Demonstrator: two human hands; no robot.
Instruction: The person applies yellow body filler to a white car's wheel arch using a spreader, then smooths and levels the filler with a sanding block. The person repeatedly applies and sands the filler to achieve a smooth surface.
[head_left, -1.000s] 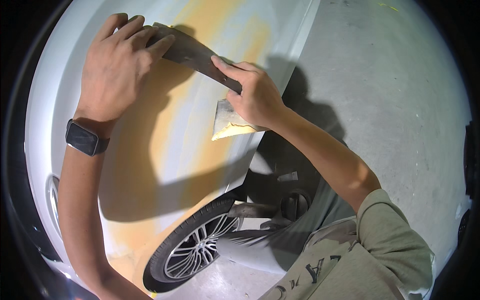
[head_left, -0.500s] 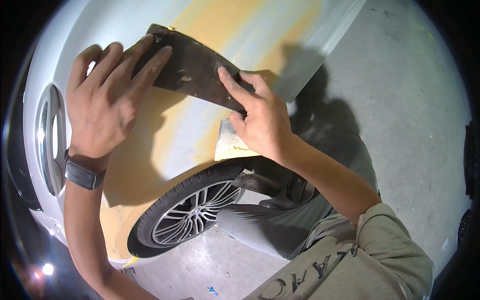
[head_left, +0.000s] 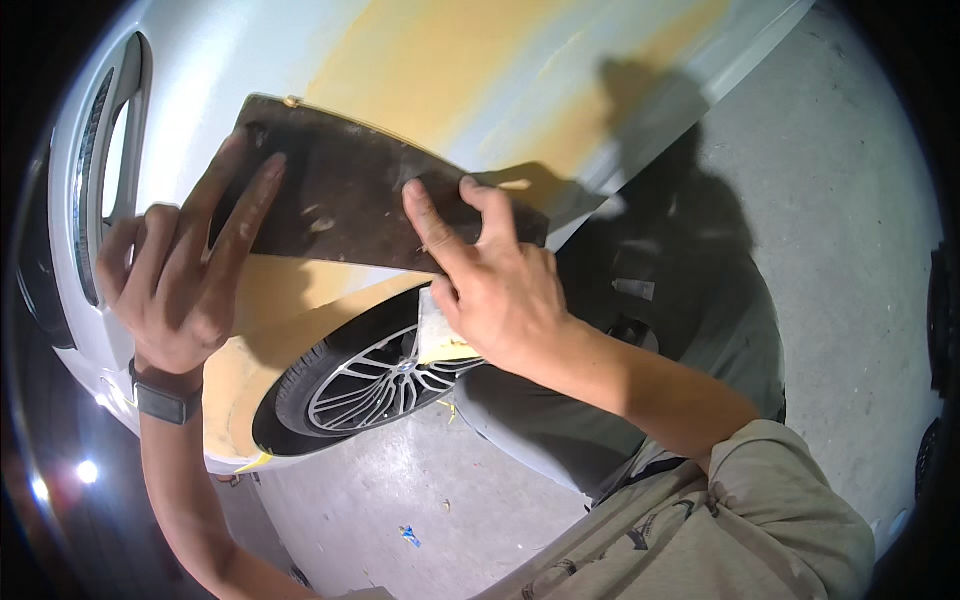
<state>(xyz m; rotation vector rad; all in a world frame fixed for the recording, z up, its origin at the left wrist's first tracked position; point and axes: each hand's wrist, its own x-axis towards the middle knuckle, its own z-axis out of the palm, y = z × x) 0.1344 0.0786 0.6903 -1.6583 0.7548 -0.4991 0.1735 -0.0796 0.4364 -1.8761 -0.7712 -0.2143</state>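
A wide, dark, flexible filler spreader (head_left: 340, 190) lies against the side of a silver car. A thin line of yellow filler shows along its far edge, with a small lump at the far left corner. My left hand (head_left: 175, 285) grips its left end, two fingers stretched across the face and the thumb hidden. At the right end, my right hand (head_left: 515, 295) presses with two extended fingers. Below that palm sticks out a small pale plate (head_left: 437, 322) edged with yellow filler; it appears tucked in the right hand, whose hold on it is hidden.
The car panel (head_left: 430, 60) carries yellowish filler bands between grey-white areas. Underneath is a wheel (head_left: 390, 385) in its arch. A door handle (head_left: 125, 140) stands out at the left. On the grey floor (head_left: 400, 475) lies a blue scrap (head_left: 409, 536). My bent leg is beside the wheel.
Both hands and the spreader have moved down the panel toward the wheel arch and somewhat left in view. The pale plate has travelled along with my right hand. The view itself has shifted too.
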